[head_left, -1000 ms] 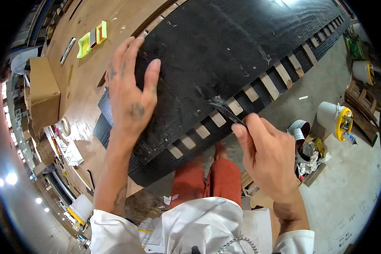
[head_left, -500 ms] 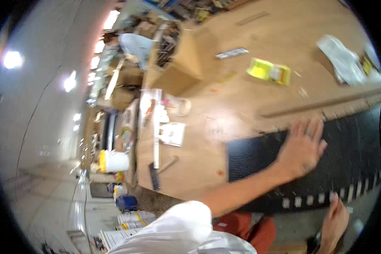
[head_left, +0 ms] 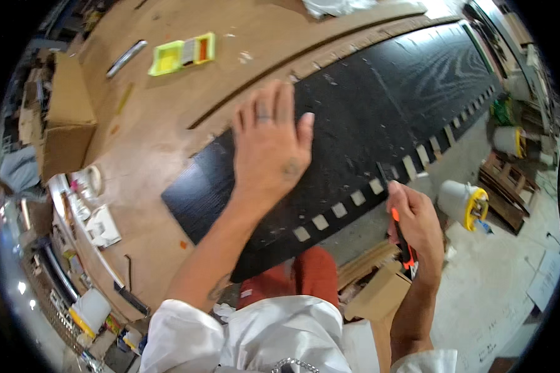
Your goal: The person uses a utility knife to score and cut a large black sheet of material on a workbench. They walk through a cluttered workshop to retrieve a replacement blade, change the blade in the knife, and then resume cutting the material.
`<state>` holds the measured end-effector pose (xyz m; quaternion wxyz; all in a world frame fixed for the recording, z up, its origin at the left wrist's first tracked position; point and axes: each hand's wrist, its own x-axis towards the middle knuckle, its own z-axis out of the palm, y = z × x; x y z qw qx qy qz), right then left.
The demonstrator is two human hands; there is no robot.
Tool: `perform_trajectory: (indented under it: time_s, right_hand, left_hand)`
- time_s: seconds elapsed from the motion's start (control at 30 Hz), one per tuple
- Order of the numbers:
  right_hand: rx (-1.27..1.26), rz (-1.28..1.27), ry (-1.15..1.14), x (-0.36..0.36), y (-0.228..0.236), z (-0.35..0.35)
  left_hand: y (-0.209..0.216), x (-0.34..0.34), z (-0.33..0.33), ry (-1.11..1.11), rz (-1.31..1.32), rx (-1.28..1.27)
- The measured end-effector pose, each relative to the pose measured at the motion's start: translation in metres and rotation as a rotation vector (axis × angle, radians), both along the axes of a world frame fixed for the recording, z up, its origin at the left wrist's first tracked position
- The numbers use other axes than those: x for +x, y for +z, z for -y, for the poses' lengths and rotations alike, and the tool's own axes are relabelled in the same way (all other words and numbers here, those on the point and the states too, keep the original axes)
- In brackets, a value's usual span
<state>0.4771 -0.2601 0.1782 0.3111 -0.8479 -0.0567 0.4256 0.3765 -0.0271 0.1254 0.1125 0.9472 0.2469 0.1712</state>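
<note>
A long black board with a faint wood grain lies across the table. Small pale tabs, spaced apart, run along its near edge. My left hand rests on the board's left part, palm down, fingers stretched toward its far edge. By the near edge my right hand is closed round an orange-and-black utility knife. The knife's tip end points up toward the tabs; my fingers hide part of the handle, and I cannot tell if the blade touches the board.
A thin wooden strip lies beyond the board. Farther left are a yellow tray, a silver bar-shaped item and a cardboard box. A white bucket with a yellow rim stands on the floor at right, near cardboard pieces.
My view has swung right, bringing more of the board into sight. My right hand has come up to the board's near edge, and the knife now shows in it. My left hand stays on the board.
</note>
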Motion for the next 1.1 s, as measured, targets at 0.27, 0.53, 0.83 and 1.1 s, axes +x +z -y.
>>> perform_trajectory:
  time_s: [0.27, 0.53, 0.83, 1.1]
  right_hand:
    - [-0.047, 0.044, 0.322, -0.003, -0.002, -0.015]
    - [-0.011, 0.812, 0.946, -0.022, -0.012, 0.001]
    - [0.135, 0.611, 0.737, -0.026, 0.001, 0.008]
    - [0.193, 0.682, 0.624, -0.02, -0.014, -0.008]
  left_hand:
    - [-0.005, -0.018, -0.007, -0.005, 0.025, -0.013]
    - [-0.006, -0.018, -0.01, -0.012, 0.042, 0.009]
    - [-0.01, -0.019, -0.012, -0.02, 0.066, 0.065]
    - [-0.009, -0.019, -0.013, -0.012, 0.05, 0.03]
